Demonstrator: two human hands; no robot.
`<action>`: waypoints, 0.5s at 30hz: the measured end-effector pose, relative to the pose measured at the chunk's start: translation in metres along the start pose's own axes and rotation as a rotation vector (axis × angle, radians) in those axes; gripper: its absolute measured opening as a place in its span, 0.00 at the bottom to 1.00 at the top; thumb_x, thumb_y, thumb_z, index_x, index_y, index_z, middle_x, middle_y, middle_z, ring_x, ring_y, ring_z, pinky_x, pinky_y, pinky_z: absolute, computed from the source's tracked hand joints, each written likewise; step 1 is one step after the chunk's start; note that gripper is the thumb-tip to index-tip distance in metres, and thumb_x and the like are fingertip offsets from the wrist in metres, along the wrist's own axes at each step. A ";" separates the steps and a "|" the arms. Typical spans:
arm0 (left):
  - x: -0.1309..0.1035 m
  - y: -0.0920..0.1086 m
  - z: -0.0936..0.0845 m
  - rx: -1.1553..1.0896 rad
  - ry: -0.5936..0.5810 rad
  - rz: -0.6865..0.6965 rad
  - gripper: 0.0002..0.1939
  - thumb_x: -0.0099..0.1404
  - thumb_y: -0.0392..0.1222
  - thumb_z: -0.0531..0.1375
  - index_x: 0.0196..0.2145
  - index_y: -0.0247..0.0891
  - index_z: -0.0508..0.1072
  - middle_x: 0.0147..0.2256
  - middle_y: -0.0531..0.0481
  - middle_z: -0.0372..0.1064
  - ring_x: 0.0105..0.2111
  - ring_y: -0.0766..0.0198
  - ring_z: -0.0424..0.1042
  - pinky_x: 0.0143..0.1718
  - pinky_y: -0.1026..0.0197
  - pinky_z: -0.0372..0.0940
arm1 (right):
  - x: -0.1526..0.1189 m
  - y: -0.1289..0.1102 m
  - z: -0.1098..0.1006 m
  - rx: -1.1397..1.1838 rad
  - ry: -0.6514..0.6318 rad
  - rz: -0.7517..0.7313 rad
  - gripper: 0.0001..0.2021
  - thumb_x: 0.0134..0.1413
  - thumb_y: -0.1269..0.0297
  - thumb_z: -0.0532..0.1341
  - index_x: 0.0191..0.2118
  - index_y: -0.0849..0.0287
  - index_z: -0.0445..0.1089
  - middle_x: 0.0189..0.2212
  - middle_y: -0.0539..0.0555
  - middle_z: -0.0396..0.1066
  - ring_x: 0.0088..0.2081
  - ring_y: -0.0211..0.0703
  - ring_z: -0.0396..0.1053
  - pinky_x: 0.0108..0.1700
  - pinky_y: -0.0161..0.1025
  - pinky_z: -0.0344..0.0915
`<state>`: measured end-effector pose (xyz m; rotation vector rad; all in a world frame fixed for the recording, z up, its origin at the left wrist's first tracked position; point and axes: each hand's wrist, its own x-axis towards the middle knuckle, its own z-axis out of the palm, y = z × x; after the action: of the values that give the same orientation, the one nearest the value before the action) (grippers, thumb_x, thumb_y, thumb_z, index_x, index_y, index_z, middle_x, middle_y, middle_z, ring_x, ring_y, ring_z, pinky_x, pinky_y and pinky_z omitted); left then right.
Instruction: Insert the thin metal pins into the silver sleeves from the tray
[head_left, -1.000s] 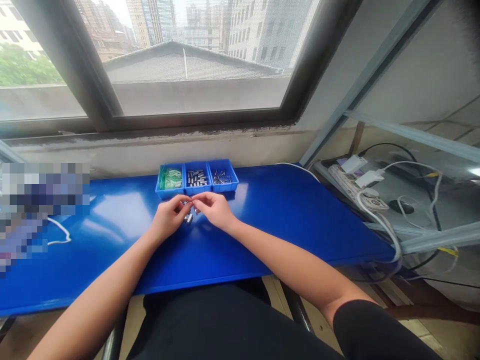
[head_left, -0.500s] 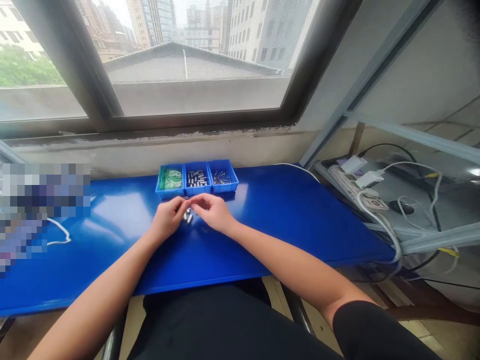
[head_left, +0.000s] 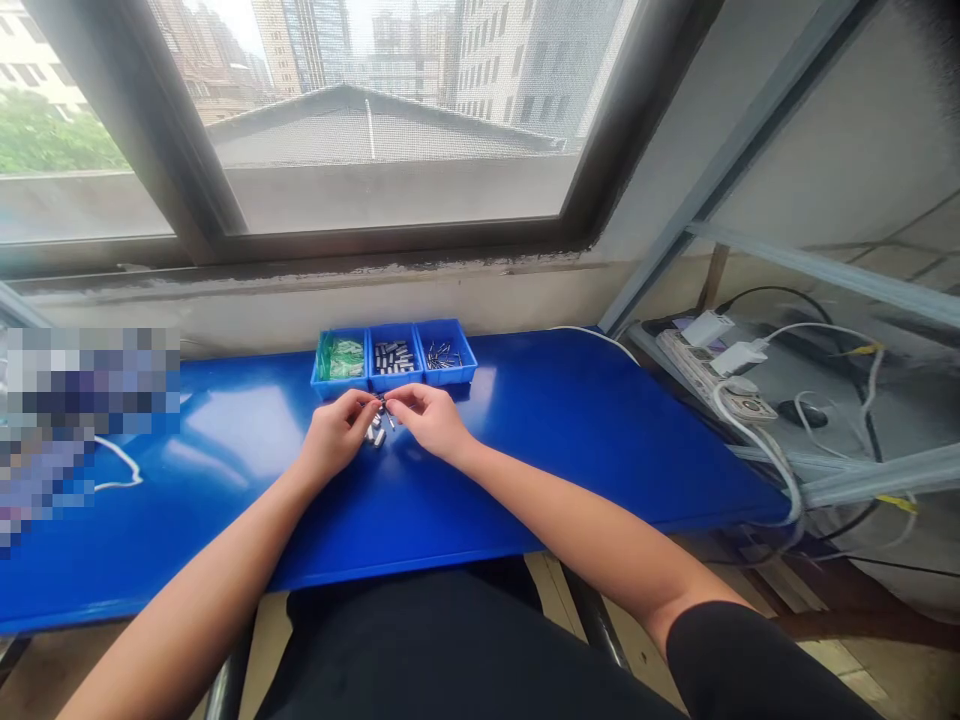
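My left hand [head_left: 339, 428] and my right hand [head_left: 430, 418] meet fingertip to fingertip over the blue table, just in front of the bins. Both are closed in a pinch. A thin dark metal piece [head_left: 389, 418] pokes down between them, its upper end at the right fingertips; what the left fingers pinch is too small to make out. Small silvery pieces [head_left: 379, 438] lie on the table below the hands. Behind stand three joined blue bins: the left one with a green bag [head_left: 343, 357], the middle with short metal cylinders [head_left: 394, 357], the right with thin metal pins [head_left: 442, 355].
The blue table [head_left: 585, 430] runs along a window wall. To the right, a metal rack [head_left: 885, 478] holds a power strip [head_left: 705, 372] with chargers and white cables. A white cable [head_left: 124, 484] and a blurred-out area are at the left.
The thin dark metal piece now shows pointing down between my fingertips, where it was hidden before. My right fingers have shifted slightly; my left hand is almost unmoved.
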<state>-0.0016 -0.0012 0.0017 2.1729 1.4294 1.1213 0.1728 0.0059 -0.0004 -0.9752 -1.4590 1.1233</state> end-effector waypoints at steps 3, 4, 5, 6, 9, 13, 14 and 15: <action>0.000 0.000 0.000 0.007 -0.016 0.014 0.16 0.66 0.50 0.54 0.30 0.36 0.72 0.21 0.55 0.66 0.21 0.71 0.60 0.24 0.68 0.56 | -0.002 -0.003 0.000 -0.075 -0.014 -0.047 0.09 0.51 0.61 0.62 0.36 0.59 0.74 0.34 0.55 0.77 0.35 0.42 0.73 0.38 0.39 0.69; 0.000 0.000 -0.001 0.015 -0.023 0.018 0.17 0.66 0.50 0.54 0.28 0.36 0.72 0.21 0.55 0.65 0.21 0.71 0.60 0.24 0.68 0.56 | -0.003 -0.005 0.000 -0.101 -0.017 -0.067 0.09 0.52 0.61 0.62 0.36 0.59 0.75 0.35 0.54 0.77 0.35 0.42 0.73 0.38 0.39 0.69; 0.000 0.000 -0.001 0.023 -0.028 0.021 0.17 0.67 0.50 0.54 0.27 0.36 0.71 0.21 0.55 0.65 0.21 0.71 0.60 0.24 0.68 0.56 | -0.004 -0.006 -0.001 -0.128 -0.020 -0.088 0.08 0.52 0.61 0.61 0.36 0.58 0.75 0.35 0.54 0.77 0.36 0.42 0.73 0.38 0.39 0.69; 0.000 0.001 -0.001 0.029 -0.031 0.023 0.18 0.67 0.50 0.54 0.26 0.36 0.71 0.20 0.55 0.65 0.21 0.71 0.60 0.24 0.68 0.56 | -0.004 -0.007 -0.001 -0.155 -0.022 -0.110 0.08 0.52 0.62 0.61 0.36 0.58 0.75 0.36 0.54 0.77 0.37 0.43 0.73 0.38 0.39 0.69; 0.000 0.002 -0.002 0.017 -0.029 0.033 0.19 0.67 0.51 0.53 0.27 0.35 0.72 0.21 0.54 0.65 0.22 0.70 0.61 0.24 0.68 0.56 | -0.005 -0.009 -0.001 -0.217 -0.046 -0.157 0.08 0.53 0.61 0.61 0.35 0.57 0.75 0.36 0.54 0.77 0.38 0.44 0.73 0.38 0.40 0.68; -0.001 0.002 -0.002 -0.068 -0.055 0.033 0.16 0.67 0.51 0.53 0.35 0.36 0.73 0.22 0.54 0.66 0.21 0.70 0.61 0.24 0.67 0.57 | -0.005 -0.007 0.000 -0.183 -0.067 -0.127 0.08 0.54 0.60 0.60 0.36 0.57 0.73 0.35 0.54 0.77 0.37 0.44 0.74 0.39 0.40 0.68; -0.002 0.002 -0.001 -0.085 -0.056 0.030 0.15 0.66 0.50 0.54 0.36 0.36 0.72 0.21 0.55 0.65 0.20 0.70 0.60 0.24 0.67 0.56 | -0.005 -0.006 0.000 -0.140 -0.062 -0.101 0.08 0.54 0.60 0.60 0.36 0.57 0.72 0.34 0.54 0.77 0.37 0.43 0.74 0.39 0.40 0.68; -0.002 0.002 -0.001 -0.098 -0.056 0.027 0.14 0.65 0.50 0.55 0.38 0.37 0.72 0.20 0.56 0.63 0.19 0.71 0.59 0.23 0.67 0.56 | -0.004 -0.004 0.001 -0.083 -0.059 -0.070 0.08 0.54 0.59 0.61 0.36 0.58 0.70 0.34 0.53 0.77 0.36 0.43 0.74 0.39 0.40 0.69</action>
<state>-0.0013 -0.0039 0.0025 2.1444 1.2976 1.1062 0.1726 0.0008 0.0024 -0.9476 -1.5862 1.0551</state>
